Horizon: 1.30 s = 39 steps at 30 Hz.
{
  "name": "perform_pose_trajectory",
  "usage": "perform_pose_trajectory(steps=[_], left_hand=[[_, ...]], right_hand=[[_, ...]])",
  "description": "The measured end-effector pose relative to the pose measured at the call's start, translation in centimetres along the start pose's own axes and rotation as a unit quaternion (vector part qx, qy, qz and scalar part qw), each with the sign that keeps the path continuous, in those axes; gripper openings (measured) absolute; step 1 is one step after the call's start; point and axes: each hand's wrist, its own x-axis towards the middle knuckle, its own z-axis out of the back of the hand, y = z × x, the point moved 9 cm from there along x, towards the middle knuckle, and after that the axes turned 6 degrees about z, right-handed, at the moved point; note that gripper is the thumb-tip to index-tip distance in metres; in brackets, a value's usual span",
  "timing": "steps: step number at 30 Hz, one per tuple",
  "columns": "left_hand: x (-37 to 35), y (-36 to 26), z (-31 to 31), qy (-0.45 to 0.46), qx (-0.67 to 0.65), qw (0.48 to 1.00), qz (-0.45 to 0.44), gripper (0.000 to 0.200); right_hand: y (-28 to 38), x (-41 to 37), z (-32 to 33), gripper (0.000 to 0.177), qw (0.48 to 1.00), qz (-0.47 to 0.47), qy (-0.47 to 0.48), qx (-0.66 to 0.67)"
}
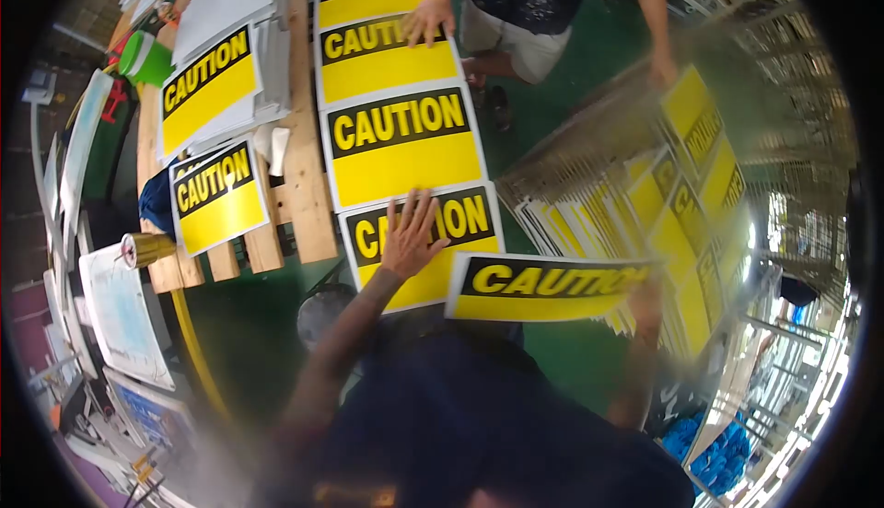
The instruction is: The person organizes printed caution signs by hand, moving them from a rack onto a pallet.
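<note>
My left hand point(412, 239) lies flat, fingers spread, on the nearest yellow and black caution sign point(470, 221) of a column running away from me. Its fingers cover part of the lettering. At my right side, my right hand point(646, 303), somewhat blurred, grips the right end of another caution sign point(543, 289). That sign is held up in front of my body, tilted, its left end overlapping the corner of the sign under my left hand. Beyond, a second caution sign point(405, 140) lies in the column.
A co-worker's hand point(430, 22) rests on a farther sign; the other hand is by a rack point(589, 222) of many upright signs at right. To the left, a wooden pallet point(308, 176) bears stacked signs point(216, 84). A green container point(145, 58) and a roll point(147, 249) are there too.
</note>
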Motion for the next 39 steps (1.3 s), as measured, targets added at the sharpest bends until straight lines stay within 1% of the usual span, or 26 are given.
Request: perform_pose_trajectory(steps=[1,2,3,7,9,13,16,17,18,19,20,21,22,23,24,25,26,28,29,30,31,33,34,36,37,39], left_hand=[[-0.1,0.0,0.1,0.003,-0.003,1.0,0.004,0.091],[0.0,0.1,0.3,0.004,-0.008,1.0,0.006,0.092],[-0.1,0.1,0.4,-0.005,-0.012,1.0,0.001,0.092],[-0.2,0.2,0.5,-0.015,-0.008,1.0,0.003,0.088],[-0.3,0.2,0.8,-0.019,-0.002,1.0,0.001,0.088],[-0.3,0.3,0.7,-0.021,0.004,1.0,-0.019,0.088],[-0.5,0.4,1.5,0.011,0.036,0.998,-0.044,0.089],[-0.4,0.3,1.7,-0.008,0.012,0.999,-0.048,0.091],[-0.6,0.3,1.0,-0.015,0.033,0.998,-0.058,0.091],[-0.6,-0.1,1.9,-0.008,-0.004,0.998,-0.063,0.09],[-0.3,1.3,-0.4,-0.061,0.041,0.995,-0.072,0.083],[0.3,3.1,-0.4,-0.047,-0.118,0.991,-0.032,0.073],[0.6,2.3,3.5,-0.039,-0.258,0.965,0.015,0.06],[1.3,3.0,4.2,0.003,-0.514,0.853,0.085,0.065],[1.0,3.4,4.5,0.044,-0.726,0.669,0.152,0.073],[1.2,0.2,10.6,0.097,-0.797,0.581,0.132,0.088],[1.2,-1.3,14.7,0.106,-0.813,0.56,0.121,0.083],[0.9,-2.9,19.8,0.158,-0.71,0.677,0.111,0.079],[0.4,-5.0,25.2,0.128,-0.624,0.768,0.064,0.066],[0.0,-4.6,26.1,0.091,-0.534,0.838,0.065,0.049],[-0.3,-5.3,28.6,0.05,-0.509,0.859,0.02,0.044],[-1.6,-5.6,31.1,-0.019,-0.453,0.891,-0.041,0.036],[-1.9,-5.3,31.6,-0.026,-0.474,0.879,-0.041,0.036],[-2.3,-5.0,32.7,-0.035,-0.514,0.856,-0.044,0.035],[-2.7,-4.6,32.9,-0.068,-0.546,0.833,-0.06,0.034],[-3.3,-4.0,33.3,-0.119,-0.56,0.815,-0.087,0.031]], right_hand=[[-0.9,-1.6,3.6,0.059,0.996,-0.009,-0.083,-0.036],[-1.2,-2.8,5.4,0.06,0.99,-0.013,-0.127,-0.056],[-0.1,-3.5,4.4,0.059,0.987,-0.019,-0.141,-0.074],[1.5,-2.8,-0.9,0.054,0.983,0.036,-0.153,-0.091],[-0.3,-2.3,-1.1,0.053,0.983,0.064,-0.159,-0.07],[-1.2,-1.2,-3.0,0.043,0.979,0.056,-0.183,-0.072],[-0.9,0.7,-7.1,0.032,0.971,0.056,-0.191,-0.136],[-0.5,0.8,-7.8,0.029,0.962,0.066,-0.204,-0.17],[-0.9,0.5,-8.8,0.025,0.963,0.046,-0.216,-0.155],[-0.4,1.0,-11.5,0.024,0.975,0.014,-0.21,-0.076],[0.3,1.3,-14.4,0.022,0.977,-0.019,-0.21,0.002],[0.4,2.0,-15.2,0.03,0.987,-0.017,-0.159,-0.013],[0.3,2.7,-16.1,0.039,0.994,-0.018,-0.104,-0.03],[0.5,3.0,-17.2,0.037,0.996,-0.016,-0.093,-0.002],[0.9,3.3,-19.0,0.036,0.997,-0.019,-0.077,0.025],[1.3,4.0,-20.8,0.035,0.997,-0.026,-0.052,0.052],[1.9,4.6,-21.9,0.038,0.998,-0.019,-0.051,0.044],[2.5,5.3,-24.0,0.042,0.999,-0.002,-0.043,0.03],[1.6,6.0,-24.0,0.042,0.998,-0.004,-0.03,0.047],[-0.1,6.8,-21.2,0.042,0.997,0.038,-0.046,-0.044],[-2.5,7.5,-16.9,0.041,0.986,0.081,-0.065,-0.132],[-2.8,8.4,-12.2,0.038,0.959,0.123,-0.118,-0.228],[-1.5,8.2,-11.9,0.035,0.948,0.151,-0.141,-0.241],[4.3,8.1,-16.0,0.03,0.946,0.222,-0.117,-0.207],[8.0,8.0,-19.6,0.027,0.945,0.262,-0.075,-0.179],[13.8,7.7,-25.9,0.023,0.934,0.332,0.026,-0.132]])
